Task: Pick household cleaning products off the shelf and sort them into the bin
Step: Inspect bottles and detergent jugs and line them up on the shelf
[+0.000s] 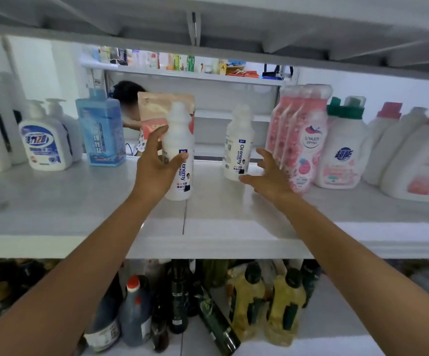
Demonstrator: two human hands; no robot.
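Two white "Oil enemy" bottles stand on the white shelf (pixel 80 201). My left hand (pixel 157 163) curls round the left bottle (pixel 178 134), thumb on its front and fingers reaching behind it. The bottle stands upright on the shelf. My right hand (pixel 267 176) is spread just right of the second bottle (pixel 237 145), fingers apart; whether the thumb touches its base is unclear. A pink pouch (pixel 157 109) stands behind the left bottle. No bin is in view.
Blue bottle (pixel 101 129) and white pump bottles (pixel 45 145) stand to the left. Pink bottles (pixel 300 140) and white detergent jugs (pixel 341 152) crowd the right. Dark and yellow oil bottles (pixel 246 304) fill the lower shelf. A person is behind the shelving.
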